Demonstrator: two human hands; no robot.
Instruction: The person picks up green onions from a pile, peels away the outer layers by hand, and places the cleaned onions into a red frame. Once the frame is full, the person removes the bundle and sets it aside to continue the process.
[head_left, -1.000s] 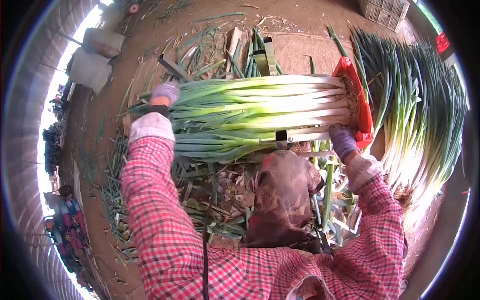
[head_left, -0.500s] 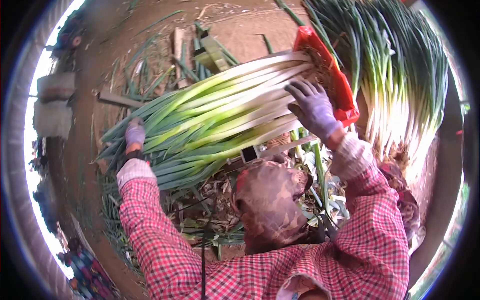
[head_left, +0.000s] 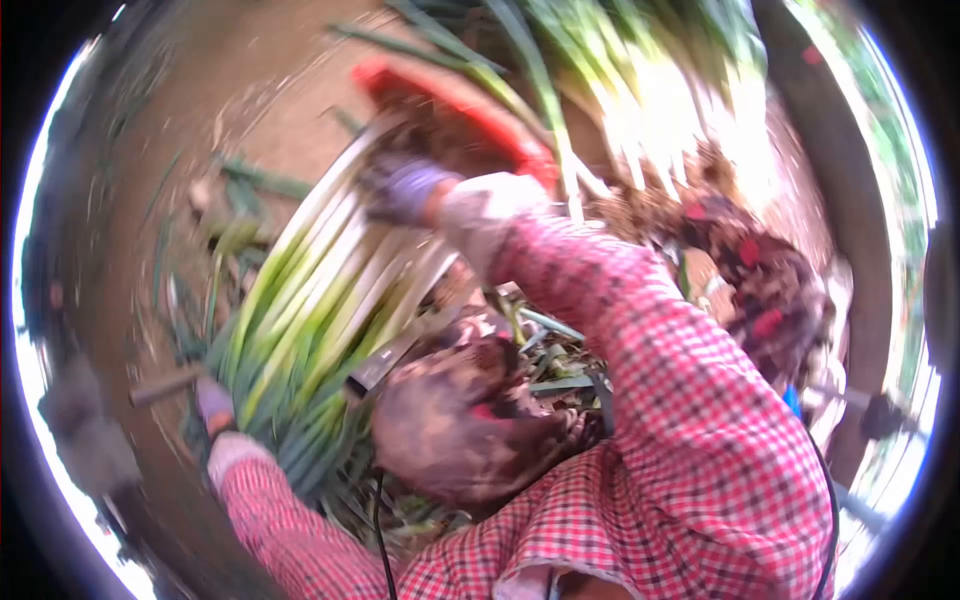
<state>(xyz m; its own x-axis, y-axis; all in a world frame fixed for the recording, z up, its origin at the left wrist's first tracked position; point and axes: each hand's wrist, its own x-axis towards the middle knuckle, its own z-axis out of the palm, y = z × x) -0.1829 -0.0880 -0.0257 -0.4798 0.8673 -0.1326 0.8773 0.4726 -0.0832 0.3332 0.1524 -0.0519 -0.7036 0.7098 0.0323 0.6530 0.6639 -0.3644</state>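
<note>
The leek bundle (head_left: 310, 290) slants from 8 o'clock up to 11 o'clock, its white ends by the red tray (head_left: 450, 100). The gloved right hand (head_left: 400, 190) lies on the white ends and the left hand (head_left: 215, 405) is at the leafy end. Blur hides whether either hand grips. More leeks (head_left: 620, 70) are piled at 1 o'clock.

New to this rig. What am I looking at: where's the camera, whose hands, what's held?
No machine here: one fisheye camera on a person's head, looking down at their own gloved hands and checked sleeves. The frame is motion-blurred. The left hand is at the green leafy end of a long bundle of green onions; the right hand is on its white end, next to a red tray. Grip is too blurred to judge. A second pile lies behind, on a dirt floor.
</note>
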